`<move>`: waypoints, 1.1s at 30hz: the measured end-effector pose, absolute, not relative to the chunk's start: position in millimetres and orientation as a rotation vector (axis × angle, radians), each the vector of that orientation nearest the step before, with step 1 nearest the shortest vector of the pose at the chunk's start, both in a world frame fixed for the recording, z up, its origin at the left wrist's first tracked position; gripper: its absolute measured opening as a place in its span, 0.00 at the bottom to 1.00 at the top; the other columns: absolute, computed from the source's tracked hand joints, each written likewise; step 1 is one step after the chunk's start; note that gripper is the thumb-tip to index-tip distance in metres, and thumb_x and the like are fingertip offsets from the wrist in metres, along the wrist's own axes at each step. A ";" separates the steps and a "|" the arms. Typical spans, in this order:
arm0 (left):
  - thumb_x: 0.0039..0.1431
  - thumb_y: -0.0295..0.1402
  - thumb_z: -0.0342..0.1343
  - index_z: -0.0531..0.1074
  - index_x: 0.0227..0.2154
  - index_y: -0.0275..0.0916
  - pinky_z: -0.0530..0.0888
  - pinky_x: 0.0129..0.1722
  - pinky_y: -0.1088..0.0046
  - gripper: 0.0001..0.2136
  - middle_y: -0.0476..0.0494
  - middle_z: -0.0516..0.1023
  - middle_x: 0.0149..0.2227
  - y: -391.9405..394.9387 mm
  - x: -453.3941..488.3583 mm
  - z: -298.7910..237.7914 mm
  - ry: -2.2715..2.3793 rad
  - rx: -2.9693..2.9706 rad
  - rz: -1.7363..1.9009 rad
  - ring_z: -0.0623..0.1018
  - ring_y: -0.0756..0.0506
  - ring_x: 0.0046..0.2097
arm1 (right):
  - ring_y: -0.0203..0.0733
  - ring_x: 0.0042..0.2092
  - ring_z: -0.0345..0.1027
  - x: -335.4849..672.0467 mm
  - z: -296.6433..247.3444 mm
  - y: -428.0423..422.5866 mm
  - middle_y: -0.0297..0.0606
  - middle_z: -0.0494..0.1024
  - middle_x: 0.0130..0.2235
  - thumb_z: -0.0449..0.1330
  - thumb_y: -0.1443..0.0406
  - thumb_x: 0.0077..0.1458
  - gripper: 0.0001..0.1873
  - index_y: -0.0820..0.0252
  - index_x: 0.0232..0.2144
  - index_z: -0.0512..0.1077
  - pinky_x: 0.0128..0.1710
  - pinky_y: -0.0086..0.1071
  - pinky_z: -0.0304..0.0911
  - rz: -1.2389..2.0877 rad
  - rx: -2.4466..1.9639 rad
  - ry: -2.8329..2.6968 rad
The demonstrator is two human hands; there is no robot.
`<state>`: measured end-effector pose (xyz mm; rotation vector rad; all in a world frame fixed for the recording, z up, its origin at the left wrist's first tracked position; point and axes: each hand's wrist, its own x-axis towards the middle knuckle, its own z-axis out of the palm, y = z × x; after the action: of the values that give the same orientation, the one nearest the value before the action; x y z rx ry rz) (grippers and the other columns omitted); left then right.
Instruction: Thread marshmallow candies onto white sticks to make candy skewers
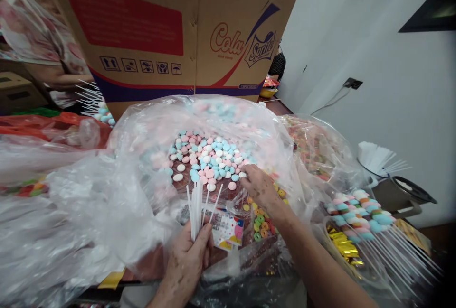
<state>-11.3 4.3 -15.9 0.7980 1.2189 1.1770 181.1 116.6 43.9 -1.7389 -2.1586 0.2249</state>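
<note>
My left hand (190, 256) is closed around a bunch of thin white sticks (196, 208), which point up and fan out a little. Ahead of it lies a pile of pink, blue and white oval candies (217, 156) inside an opened clear plastic bag (142, 113). At the right edge of the pile, my right hand (258, 184) has its fingers curled in, with the tips at a white candy (242, 174). Below that hand are small ring-shaped candies (261, 225) in green, orange and yellow. A printed card (228, 232) lies just beyond my left hand.
A large cardboard box (142, 23) stands behind the bag. At the right are candy skewers (363, 215), gold wrappers (344, 246) and more white sticks (377, 156). Crumpled plastic (99, 213) spreads over the left side. Another person (53, 51) is at the far left.
</note>
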 end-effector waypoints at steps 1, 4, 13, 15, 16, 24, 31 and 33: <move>0.51 0.48 0.63 0.70 0.35 0.37 0.56 0.10 0.84 0.19 0.57 0.71 0.17 4.0 -11.0 -15.1 1.222 0.794 1.175 0.62 0.57 0.12 | 0.44 0.40 0.66 178.3 46.2 120.2 0.42 0.74 0.41 0.50 0.70 0.57 0.10 0.60 0.38 0.70 0.40 0.32 0.57 0.223 -1.747 -2.153; 0.51 0.47 0.62 0.71 0.34 0.37 0.55 0.10 0.84 0.18 0.58 0.70 0.16 3.0 -8.9 -12.1 1.246 0.785 1.202 0.60 0.57 0.12 | 0.44 0.39 0.67 169.2 49.7 130.1 0.42 0.75 0.40 0.50 0.69 0.58 0.09 0.60 0.38 0.70 0.38 0.32 0.57 0.189 -1.853 -2.234; 0.47 0.48 0.65 0.72 0.31 0.38 0.56 0.10 0.82 0.18 0.57 0.70 0.16 4.2 -9.7 -10.1 1.252 0.782 1.165 0.61 0.55 0.12 | 0.50 0.46 0.68 165.1 33.0 130.9 0.48 0.77 0.42 0.53 0.73 0.56 0.11 0.59 0.41 0.70 0.44 0.36 0.60 0.133 -1.869 -2.405; 0.47 0.48 0.65 0.73 0.32 0.38 0.55 0.10 0.82 0.18 0.57 0.70 0.16 4.1 -10.4 -9.9 1.257 0.777 1.175 0.61 0.55 0.12 | 0.50 0.48 0.67 164.8 28.8 132.2 0.48 0.76 0.44 0.52 0.75 0.55 0.13 0.59 0.41 0.70 0.47 0.36 0.60 0.156 -1.827 -2.367; 0.48 0.48 0.64 0.74 0.32 0.38 0.55 0.10 0.83 0.17 0.58 0.69 0.15 4.0 -10.2 -9.7 1.263 0.779 1.189 0.60 0.56 0.12 | 0.49 0.49 0.66 165.1 27.6 133.2 0.47 0.76 0.44 0.52 0.75 0.53 0.14 0.59 0.41 0.70 0.48 0.36 0.59 0.200 -1.806 -2.318; 0.48 0.42 0.65 0.75 0.30 0.39 0.55 0.10 0.83 0.12 0.57 0.69 0.15 3.0 -0.7 -2.7 1.253 0.771 1.245 0.59 0.55 0.13 | 0.39 0.30 0.70 176.7 40.2 115.8 0.32 0.76 0.29 0.59 0.63 0.50 0.08 0.59 0.34 0.71 0.31 0.31 0.64 1.175 -1.366 -1.493; 0.50 0.39 0.62 0.79 0.30 0.40 0.66 0.15 0.78 0.08 0.55 0.68 0.16 2.8 -3.8 -3.3 1.332 0.952 1.212 0.67 0.50 0.17 | 0.33 0.28 0.68 169.9 55.1 95.7 0.35 0.78 0.28 0.68 0.63 0.40 0.12 0.62 0.29 0.76 0.27 0.26 0.62 1.531 -1.142 -1.071; 0.52 0.38 0.61 0.79 0.29 0.40 0.69 0.19 0.76 0.08 0.53 0.70 0.17 4.1 -6.8 -6.2 1.343 1.069 1.193 0.69 0.48 0.20 | 0.34 0.29 0.69 168.4 55.1 94.8 0.34 0.79 0.29 0.69 0.63 0.39 0.12 0.62 0.29 0.77 0.28 0.26 0.64 1.532 -1.148 -1.047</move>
<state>-6.8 4.1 -6.2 1.0694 1.3429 1.1926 168.4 94.8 55.1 -1.1481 -1.0471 1.5324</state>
